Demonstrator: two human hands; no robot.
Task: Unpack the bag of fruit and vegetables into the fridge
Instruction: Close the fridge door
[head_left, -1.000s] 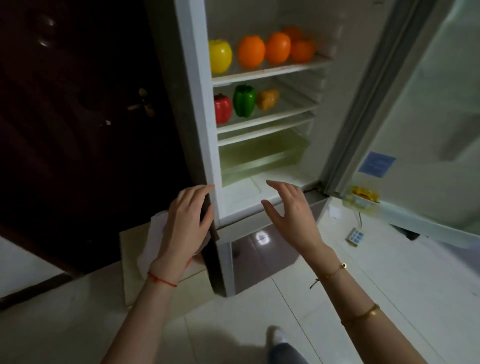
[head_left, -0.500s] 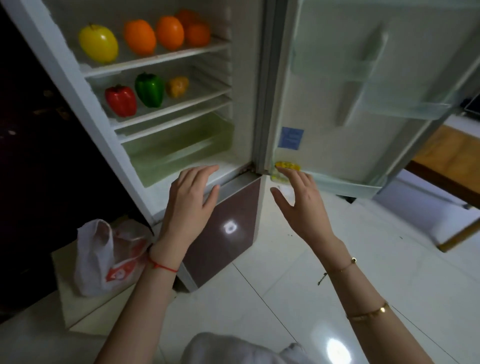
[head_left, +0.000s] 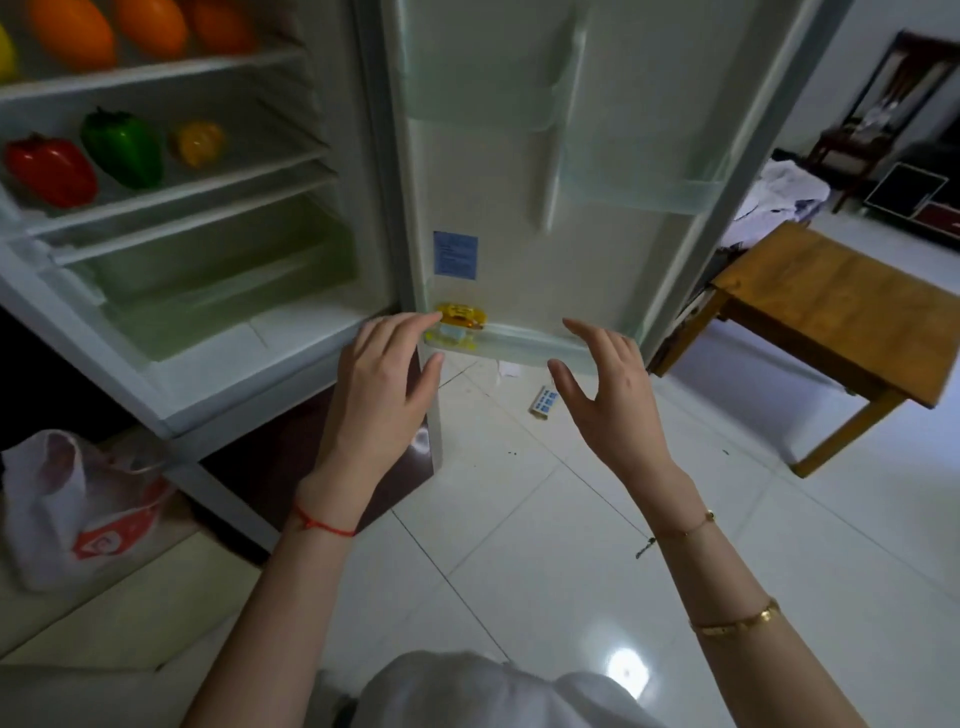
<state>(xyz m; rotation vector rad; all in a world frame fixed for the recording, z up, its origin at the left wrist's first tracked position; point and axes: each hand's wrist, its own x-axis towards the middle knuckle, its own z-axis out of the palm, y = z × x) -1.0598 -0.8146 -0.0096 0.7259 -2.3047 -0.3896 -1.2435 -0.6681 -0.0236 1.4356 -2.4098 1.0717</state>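
The white plastic bag (head_left: 78, 514) with a red print is seen slumped on a pale surface at the lower left, just beside the foot of the fridge (head_left: 218, 374), and it is touched by neither hand. Inside the open fridge, oranges (head_left: 104, 31) are lined up on the upper shelf, and a red pepper (head_left: 49, 169), a green pepper (head_left: 122, 148) and a small yellow pepper (head_left: 197, 143) are set on the shelf below. The fridge door (head_left: 561, 182) is swung wide open, and a yellow item (head_left: 460, 317) is lodged in its lowest rack. The left hand (head_left: 382, 400) is held empty with fingers loosely spread in front of the fridge's lower edge. The right hand (head_left: 613, 395) is likewise held empty and spread, just before the door's bottom rack. A wooden table (head_left: 831, 306) is seen at the right on the white tiled floor (head_left: 571, 519).
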